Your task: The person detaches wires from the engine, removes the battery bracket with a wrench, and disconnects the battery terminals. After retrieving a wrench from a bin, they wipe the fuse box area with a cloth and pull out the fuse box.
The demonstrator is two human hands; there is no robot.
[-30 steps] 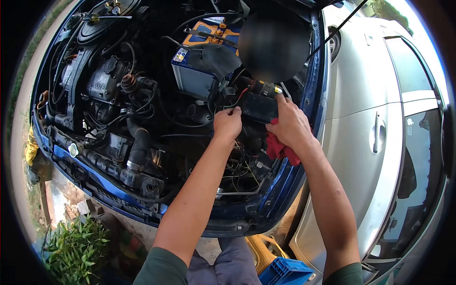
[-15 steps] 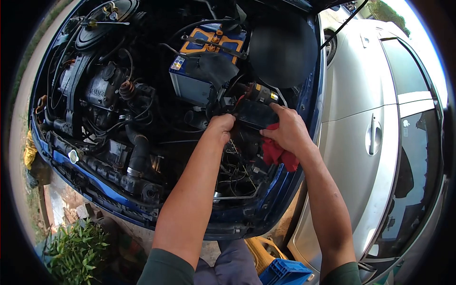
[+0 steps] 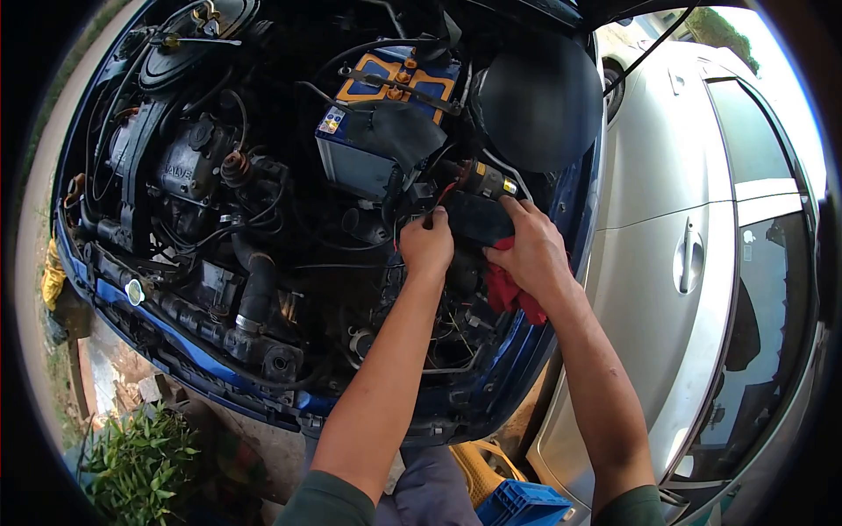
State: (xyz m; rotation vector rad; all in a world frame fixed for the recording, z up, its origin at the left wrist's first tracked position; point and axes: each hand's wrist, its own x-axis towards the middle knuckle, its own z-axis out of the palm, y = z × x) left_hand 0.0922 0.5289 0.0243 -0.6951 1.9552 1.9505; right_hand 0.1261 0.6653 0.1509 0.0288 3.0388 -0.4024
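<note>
Black box (image 3: 481, 219): dark, mostly matt, smooth-faced, plastic by appearance; red cloth (image 3: 510, 291): soft, creased, matt. Battery (image 3: 355, 165): smooth grey plastic-looking side, faint sheen; flap (image 3: 402, 133) over it matt black, rubber-like. Valve cover (image 3: 187, 167): dull grey metal with raised lettering. Hose (image 3: 259, 282): matt black, rubber-like; its clamp (image 3: 248, 323) bright metal. Silver door (image 3: 640, 254): smooth painted metal, glossy; window (image 3: 785, 254) reflective glass. Crate (image 3: 522, 506): blue plastic
</note>
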